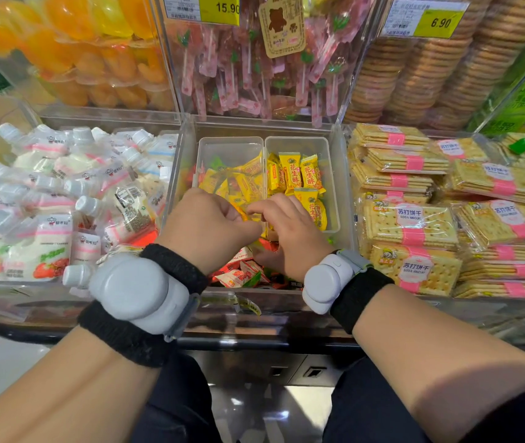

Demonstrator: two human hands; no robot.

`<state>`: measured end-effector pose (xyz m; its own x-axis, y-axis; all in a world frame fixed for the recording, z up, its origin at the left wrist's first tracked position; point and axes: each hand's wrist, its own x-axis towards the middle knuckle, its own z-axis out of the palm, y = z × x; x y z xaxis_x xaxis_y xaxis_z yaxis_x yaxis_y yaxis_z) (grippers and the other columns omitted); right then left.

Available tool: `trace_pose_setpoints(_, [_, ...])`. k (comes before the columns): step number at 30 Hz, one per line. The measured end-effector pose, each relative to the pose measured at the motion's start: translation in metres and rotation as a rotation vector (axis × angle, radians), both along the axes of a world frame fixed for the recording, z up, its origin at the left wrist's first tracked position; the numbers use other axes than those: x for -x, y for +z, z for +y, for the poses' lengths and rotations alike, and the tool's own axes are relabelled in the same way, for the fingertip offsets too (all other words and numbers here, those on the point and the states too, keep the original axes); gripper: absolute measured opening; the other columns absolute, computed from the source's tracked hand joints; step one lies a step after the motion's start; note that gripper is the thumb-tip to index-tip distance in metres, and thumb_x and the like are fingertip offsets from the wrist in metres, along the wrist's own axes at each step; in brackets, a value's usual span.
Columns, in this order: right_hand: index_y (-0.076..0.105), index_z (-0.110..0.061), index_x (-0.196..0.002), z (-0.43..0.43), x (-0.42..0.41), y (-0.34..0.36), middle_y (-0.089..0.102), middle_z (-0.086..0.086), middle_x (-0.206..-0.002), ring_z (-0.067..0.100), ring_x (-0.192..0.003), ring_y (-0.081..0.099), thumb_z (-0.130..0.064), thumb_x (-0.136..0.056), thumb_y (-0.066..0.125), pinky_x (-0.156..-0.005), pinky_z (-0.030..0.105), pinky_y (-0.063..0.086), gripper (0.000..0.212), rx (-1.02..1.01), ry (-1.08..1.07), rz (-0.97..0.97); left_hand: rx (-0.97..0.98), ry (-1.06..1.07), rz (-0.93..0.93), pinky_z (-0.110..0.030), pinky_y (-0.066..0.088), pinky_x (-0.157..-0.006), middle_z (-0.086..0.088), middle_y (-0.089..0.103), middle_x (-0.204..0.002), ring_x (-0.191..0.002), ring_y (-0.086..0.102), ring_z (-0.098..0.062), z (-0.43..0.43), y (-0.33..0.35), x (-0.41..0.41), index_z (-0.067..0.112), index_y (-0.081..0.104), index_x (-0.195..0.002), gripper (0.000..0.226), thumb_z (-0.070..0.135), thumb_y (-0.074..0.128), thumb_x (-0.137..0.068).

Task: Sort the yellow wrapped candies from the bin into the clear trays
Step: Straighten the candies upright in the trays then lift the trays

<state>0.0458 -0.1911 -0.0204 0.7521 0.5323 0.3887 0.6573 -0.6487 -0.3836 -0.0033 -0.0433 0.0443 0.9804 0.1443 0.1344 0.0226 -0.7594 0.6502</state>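
Down in the head view, both hands meet over the middle bin (174,174), right at the near ends of two clear trays that sit side by side in it. The left hand (210,228) is curled into a loose fist, and its thumb and forefinger pinch a small yellow candy (242,215). The right hand (290,231) has its fingertips (259,207) touching that same piece, so the two hands come together on it; which one carries the weight cannot be told from this angle. The left tray (230,148) holds yellow wrapped candies (242,180) lying in a loose jumble. The right tray (330,187) holds more of them, several standing upright in a row with red print facing out. Below the hands, the bin's near part shows red and white wrapped sweets (238,276). Each wrist carries a grey device on a black band. To the left lies a bin of white capped pouches (62,199); to the right, stacked cracker packs (411,219) with pink bands. Behind, upper bins hold orange jelly cups (94,52), pink lollipops (254,75) and round biscuits (414,75).
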Motion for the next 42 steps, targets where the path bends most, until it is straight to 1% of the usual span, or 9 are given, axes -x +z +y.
trace_pose_setpoints(6, [0.055, -0.010, -0.107, 0.001, 0.001, 0.002, 0.053, 0.012, -0.101, 0.031, -0.094, 0.048, -0.019, -0.069, 0.068, -0.077, 0.040, 0.039, 0.042, -0.133, -0.049, -0.056, 0.186, -0.053, -0.036, -0.016, 0.031, -0.055, -0.001, 0.053, -0.085, -0.070, 0.047, 0.001, -0.011, -0.005, -0.003, 0.021, 0.059, -0.051, 0.016, 0.027, 0.063, -0.066])
trace_pose_setpoints(10, [0.056, -0.007, -0.109, -0.004, 0.004, 0.005, 0.054, 0.013, -0.100, 0.031, -0.092, 0.049, -0.011, -0.066, 0.068, -0.076, 0.040, 0.040, 0.044, -0.198, -0.103, -0.081, 0.376, -0.088, -0.060, -0.010, 0.033, -0.055, 0.013, 0.054, -0.055, -0.069, 0.046, 0.004, -0.017, -0.010, -0.005, 0.028, 0.055, -0.041, 0.030, 0.018, 0.062, -0.069])
trace_pose_setpoints(14, [0.056, -0.010, -0.117, -0.008, 0.003, 0.008, 0.053, 0.012, -0.103, 0.029, -0.094, 0.049, 0.004, -0.064, 0.071, -0.078, 0.046, 0.045, 0.057, -0.276, -0.181, -0.013, 0.508, -0.094, -0.082, -0.023, 0.033, -0.064, -0.008, 0.044, -0.083, -0.071, 0.041, -0.014, -0.024, -0.026, -0.016, 0.027, 0.054, -0.057, 0.017, 0.020, 0.059, -0.071])
trace_pose_setpoints(18, [0.056, -0.012, -0.119, -0.009, 0.002, 0.008, 0.053, 0.013, -0.107, 0.030, -0.101, 0.049, 0.009, -0.065, 0.064, -0.082, 0.047, 0.045, 0.059, -0.291, -0.238, 0.011, 0.453, -0.123, -0.250, -0.012, 0.040, -0.071, -0.004, 0.041, -0.101, -0.087, 0.046, -0.010, -0.032, -0.038, -0.020, 0.023, 0.054, -0.079, 0.016, 0.008, 0.060, -0.078])
trace_pose_setpoints(23, [0.061, -0.012, -0.111, -0.008, 0.001, 0.009, 0.055, 0.008, -0.106, 0.023, -0.098, 0.053, -0.001, -0.076, 0.065, -0.081, 0.040, 0.048, 0.036, -0.369, -0.291, 0.054, 0.578, -0.218, -0.283, -0.020, 0.045, -0.081, -0.004, 0.053, -0.113, -0.093, 0.053, -0.007, -0.027, -0.049, -0.026, 0.028, 0.053, -0.108, 0.020, 0.016, 0.046, -0.093])
trace_pose_setpoints(26, [0.063, -0.010, -0.106, -0.006, 0.000, 0.009, 0.055, 0.007, -0.101, 0.020, -0.092, 0.053, -0.018, -0.082, 0.065, -0.076, 0.030, 0.045, 0.025, -0.392, -0.305, 0.039, 0.525, -0.216, -0.254, -0.039, 0.046, -0.091, -0.006, 0.057, -0.113, -0.103, 0.055, -0.018, -0.024, -0.057, -0.029, 0.022, 0.056, -0.118, 0.028, 0.018, 0.039, -0.095])
trace_pose_setpoints(31, [0.060, -0.007, -0.104, -0.005, -0.001, 0.009, 0.054, 0.006, -0.102, 0.017, -0.086, 0.054, -0.025, -0.087, 0.060, -0.074, 0.026, 0.043, 0.025, -0.449, -0.356, 0.020, 0.304, -0.243, -0.187, -0.033, 0.041, -0.092, -0.004, 0.056, -0.116, -0.104, 0.050, -0.018, -0.027, -0.065, -0.034, 0.016, 0.041, -0.136, 0.042, 0.020, 0.045, -0.094])
trace_pose_setpoints(37, [0.057, -0.009, -0.084, -0.008, -0.001, 0.008, 0.044, -0.004, -0.088, 0.016, -0.077, 0.050, -0.023, -0.088, 0.057, -0.067, 0.025, 0.039, 0.015, -0.438, -0.471, -0.076, 0.050, -0.283, -0.222, -0.013, 0.014, -0.088, -0.004, 0.055, -0.117, -0.115, 0.032, -0.018, -0.027, -0.073, -0.036, 0.016, 0.027, -0.143, 0.055, 0.016, 0.045, -0.092])
trace_pose_setpoints(42, [0.055, -0.007, -0.077, -0.007, -0.002, 0.007, 0.044, -0.003, -0.083, 0.014, -0.071, 0.045, -0.022, -0.085, 0.061, -0.062, 0.025, 0.036, 0.018, -0.430, -0.522, -0.104, -0.097, -0.305, -0.200, -0.031, 0.017, -0.104, 0.000, 0.046, -0.135, -0.122, 0.031, -0.026, -0.028, -0.076, -0.039, 0.018, 0.025, -0.144, 0.062, 0.020, 0.048, -0.087])
